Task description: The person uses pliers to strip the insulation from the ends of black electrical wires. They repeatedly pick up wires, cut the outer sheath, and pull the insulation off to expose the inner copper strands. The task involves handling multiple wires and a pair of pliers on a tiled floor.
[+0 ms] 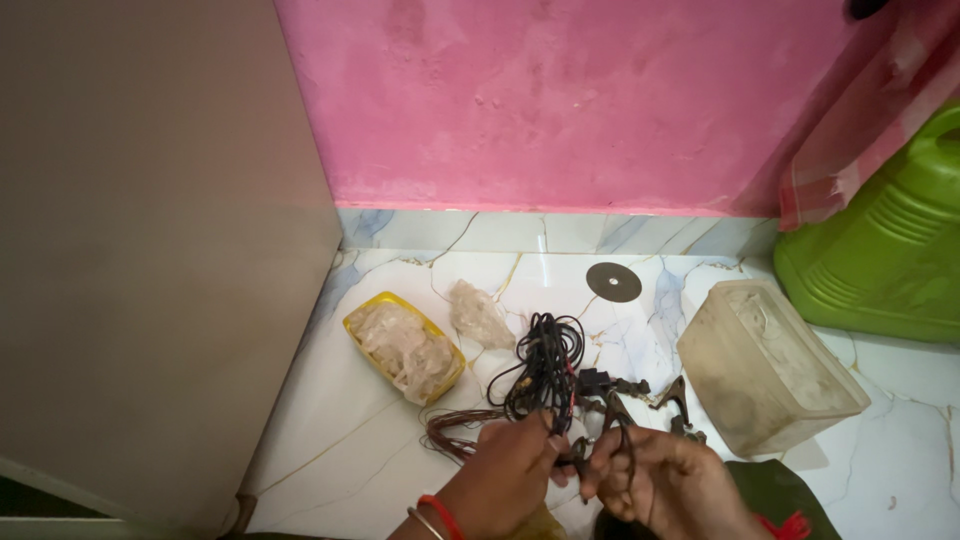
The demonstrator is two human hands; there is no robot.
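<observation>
While we look down at the white marble-patterned floor (380,440), our left hand (505,475) and right hand (670,485) meet low in the view over a tangled bundle of thin black wires (545,365). The fingers of the left hand are clenched on the near end of that bundle, where a few reddish-brown wires (455,425) trail off to the left across the floor. The fingers of the right hand are curled around a loop of the same wiring and a small dark connector, just beside the left hand. The left wrist wears an orange bangle (442,515) and a thin metal one.

Beyond the bundle lie dark metal clips (672,395) on the floor. To the left sits a yellow rectangular plastic tray (362,322) filled with crumpled clear plastic, with a loose crumpled clear bag (480,315) beside it. To the right stands a cloudy translucent plastic tub (765,365), and behind it a green plastic jerrycan (890,250). A flat dark round disc (614,282) lies near the pink wall (550,100).
</observation>
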